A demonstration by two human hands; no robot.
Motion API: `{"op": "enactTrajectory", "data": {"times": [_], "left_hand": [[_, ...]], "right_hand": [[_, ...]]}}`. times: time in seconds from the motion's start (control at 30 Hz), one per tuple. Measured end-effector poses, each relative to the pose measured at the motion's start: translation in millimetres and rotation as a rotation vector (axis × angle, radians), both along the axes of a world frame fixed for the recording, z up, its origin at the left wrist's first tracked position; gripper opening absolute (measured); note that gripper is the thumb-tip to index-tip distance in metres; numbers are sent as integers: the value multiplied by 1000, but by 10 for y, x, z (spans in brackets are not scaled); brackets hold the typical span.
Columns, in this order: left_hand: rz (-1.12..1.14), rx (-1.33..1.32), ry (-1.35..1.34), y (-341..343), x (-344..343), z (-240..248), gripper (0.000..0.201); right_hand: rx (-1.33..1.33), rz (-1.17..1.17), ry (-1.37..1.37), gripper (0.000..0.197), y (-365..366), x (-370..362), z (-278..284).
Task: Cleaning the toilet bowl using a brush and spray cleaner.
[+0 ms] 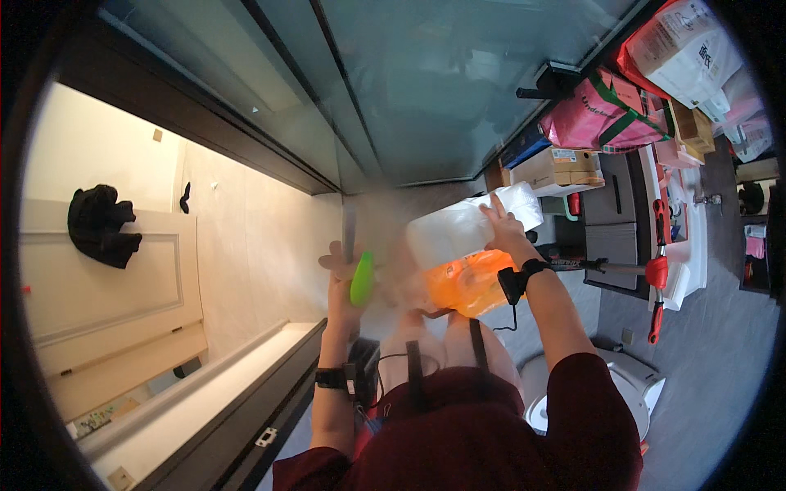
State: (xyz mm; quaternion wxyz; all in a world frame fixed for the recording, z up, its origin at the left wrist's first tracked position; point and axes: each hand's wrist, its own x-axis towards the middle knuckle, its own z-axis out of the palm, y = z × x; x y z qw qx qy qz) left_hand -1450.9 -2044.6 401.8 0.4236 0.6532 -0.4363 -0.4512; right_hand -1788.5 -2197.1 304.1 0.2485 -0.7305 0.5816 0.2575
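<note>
In my right hand [503, 227] is a long white pack in shiny translucent plastic [458, 229]; the fingers spread over its upper side. An orange plastic bag [468, 278] bunches just below the pack, above my legs; whether it is joined to the pack I cannot tell. My left hand [337, 266] is by the door frame, some fingers stretched away from me. Against its palm lies a smooth bright green elongated object [361, 280], narrow at the top, apparently held there. Haze blurs this area and hides the exact grip.
Large glass panels [434, 90] rise ahead. A cream door [106, 286] with a black cloth [102, 225] stands left. Cardboard boxes [565, 169], a pink bag [602, 110] and a red-and-grey pole [657, 270] are at right. A toilet [626, 389] stands behind my right arm.
</note>
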Motion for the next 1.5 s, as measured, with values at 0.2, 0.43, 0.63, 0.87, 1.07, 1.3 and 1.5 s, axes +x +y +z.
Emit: {"op": "enactTrajectory", "data": {"times": [0.2, 0.43, 0.63, 0.87, 1.07, 1.3, 1.5], "left_hand": [[-317, -99, -420, -249, 427, -452, 50], [-262, 24, -263, -547, 316, -613, 50], [-365, 90, -257, -974, -39, -475, 48], [-377, 37, -208, -1445, -526, -536, 61], [-175, 208, 167, -1788, -1296, -114, 67], [-457, 75, 73, -2003, -1683, 333, 65], [-850, -232, -234, -2051, -1972, 653, 52]], "right_hand": [[-65, -97, 47, 105, -568, -86, -81], [-74, -105, 130, 104, -1332, -345, -312], [-134, -72, 101, 103, -1748, -633, -345], [-129, -85, -62, 102, -2197, -713, -193], [-78, -96, -46, 104, -2080, -935, -108], [-204, -314, -366, 97, -1649, -1227, 98], [-348, -451, -1013, 73, -392, -1085, 771]]}}
